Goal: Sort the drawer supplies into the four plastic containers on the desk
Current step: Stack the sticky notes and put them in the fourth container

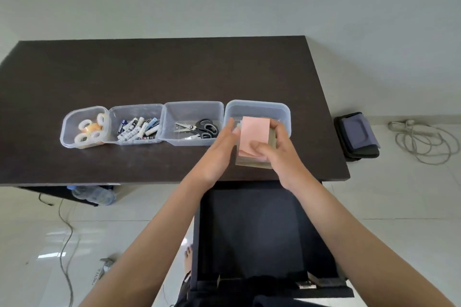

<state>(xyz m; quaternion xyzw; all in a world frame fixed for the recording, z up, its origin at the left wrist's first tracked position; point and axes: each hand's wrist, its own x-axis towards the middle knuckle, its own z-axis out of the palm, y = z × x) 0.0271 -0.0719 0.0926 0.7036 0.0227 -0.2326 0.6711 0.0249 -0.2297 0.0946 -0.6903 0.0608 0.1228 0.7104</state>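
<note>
Head view, looking down on a dark brown wooden surface [149, 77] that spans the middle of the frame.

Four clear plastic containers sit in a row at mid-frame, side by side and touching or nearly so:
- leftmost clear container [68, 132]: several rolls of clear tape [90, 128].
- second clear container [136, 108]: a heap of AA-type batteries [138, 128], white and dark casings.
- third clear container [193, 106]: black-handled scissors [200, 128] with a second, smaller pair beside them.
- rightmost clear container [258, 106]: contents mostly hidden behind the hands.

Stack of pink sticky notes [253, 134]: held above the near edge of the rightmost container, right of frame centre. A darker olive pad lies beneath the pink one; whether the two form one block cannot be told.

Right hand [279, 149]: curled round the right side of the stack, thumb pressed on the pink top sheet.
Left hand [219, 149]: fingers straight and together, flat against the stack's left edge, gripping nothing.

Lower centre: an open dark drawer [252, 227] below the surface's front edge, interior in shadow.

Right edge of frame, on the pale tiled floor [399, 207]: a dark zip pouch [356, 136] and a coiled white cable [424, 142]. Lower left, under the surface: a clear plastic water bottle [93, 194].
</note>
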